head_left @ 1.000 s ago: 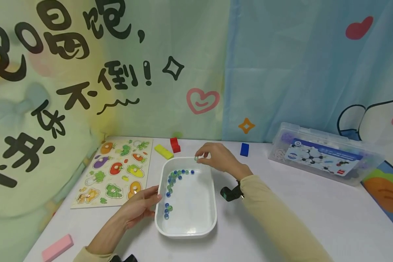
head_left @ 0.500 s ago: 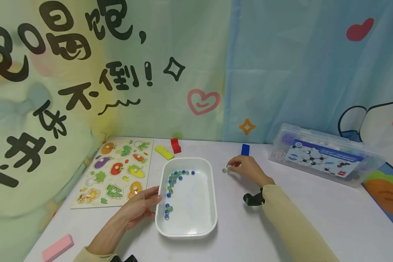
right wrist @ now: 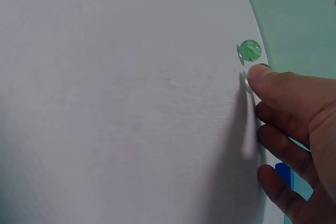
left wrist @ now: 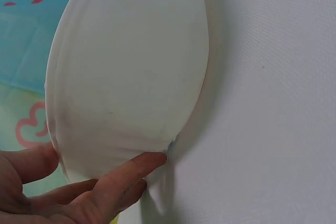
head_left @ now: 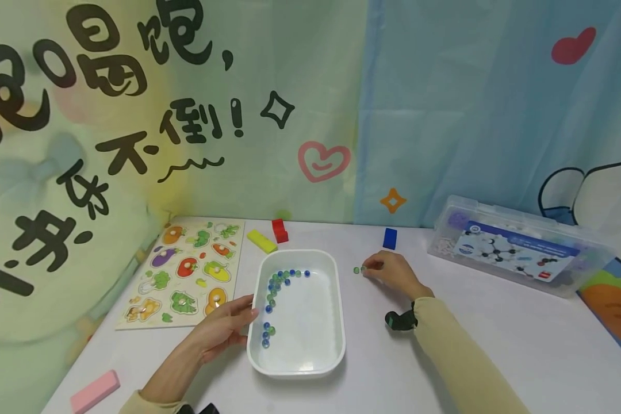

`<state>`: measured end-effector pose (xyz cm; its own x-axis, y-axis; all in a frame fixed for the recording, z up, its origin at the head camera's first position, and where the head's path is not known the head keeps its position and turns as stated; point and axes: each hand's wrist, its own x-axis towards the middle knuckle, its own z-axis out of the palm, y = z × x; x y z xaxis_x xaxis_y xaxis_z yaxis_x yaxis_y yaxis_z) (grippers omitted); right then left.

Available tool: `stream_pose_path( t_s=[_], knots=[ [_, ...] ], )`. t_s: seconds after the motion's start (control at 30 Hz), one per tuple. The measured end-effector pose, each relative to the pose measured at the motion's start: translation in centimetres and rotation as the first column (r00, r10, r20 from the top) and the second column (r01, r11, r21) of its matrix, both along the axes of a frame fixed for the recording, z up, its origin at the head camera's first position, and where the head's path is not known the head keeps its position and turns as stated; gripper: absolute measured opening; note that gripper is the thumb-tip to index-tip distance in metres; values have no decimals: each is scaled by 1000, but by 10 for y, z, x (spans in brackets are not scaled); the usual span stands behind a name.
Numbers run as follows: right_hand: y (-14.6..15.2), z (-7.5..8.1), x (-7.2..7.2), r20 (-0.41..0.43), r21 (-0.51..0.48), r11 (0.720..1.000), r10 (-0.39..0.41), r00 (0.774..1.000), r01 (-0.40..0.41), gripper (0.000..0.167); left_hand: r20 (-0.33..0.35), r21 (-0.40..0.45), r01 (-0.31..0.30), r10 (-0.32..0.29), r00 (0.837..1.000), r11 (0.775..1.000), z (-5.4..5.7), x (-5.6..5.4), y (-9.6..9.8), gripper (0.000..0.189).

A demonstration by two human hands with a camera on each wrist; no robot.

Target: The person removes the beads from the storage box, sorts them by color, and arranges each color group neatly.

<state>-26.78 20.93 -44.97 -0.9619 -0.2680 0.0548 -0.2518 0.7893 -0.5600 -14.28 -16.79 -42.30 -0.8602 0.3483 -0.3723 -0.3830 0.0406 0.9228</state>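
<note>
My left hand [head_left: 222, 328] holds the left side of a white plastic tray [head_left: 310, 345], thumb at the rim. In the left wrist view its fingers [left wrist: 131, 169] lie against the tray's outer wall [left wrist: 131, 66]. Blue and green glass marbles [head_left: 271, 294] lie inside along the tray's far and left sides. To the right of the tray, my right hand [head_left: 393, 273] is low over the table, thumb and fingertips pinching a green marble [head_left: 363, 269], mostly hidden by the thumb in the right wrist view. Another clear green marble [right wrist: 250, 50] sits just beyond the fingertips on the table.
A vegetable puzzle board [head_left: 186, 270] lies left of the tray. Yellow [head_left: 261, 241], red [head_left: 279, 230] and blue [head_left: 390, 238] blocks lie toward the back. A clear storage box [head_left: 517, 247] stands back right; a pink block [head_left: 95, 391] lies front left.
My right hand has moved from the tray's far rim rightward and down to the table with a marble at its fingertips, beside another green marble. The left hand has stayed on the tray.
</note>
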Motion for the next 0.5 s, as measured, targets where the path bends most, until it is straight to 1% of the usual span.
stream_pose_path(
  t_s=[0.23,0.37,0.5],
  knots=[
    [-3,-2,1,-32,19,1000,-10,999,11,19,-4,-2,-3,3,1000,1000,0,0,-1,63],
    [-3,-2,1,-16,26,999,-26,1000,26,19,-3,-2,-6,6,1000,1000,0,0,-1,65],
    [-3,-4,1,6,23,999,-35,999,35,17,-14,5,7,-7,1000,1000,0,0,-1,66]
  ],
)
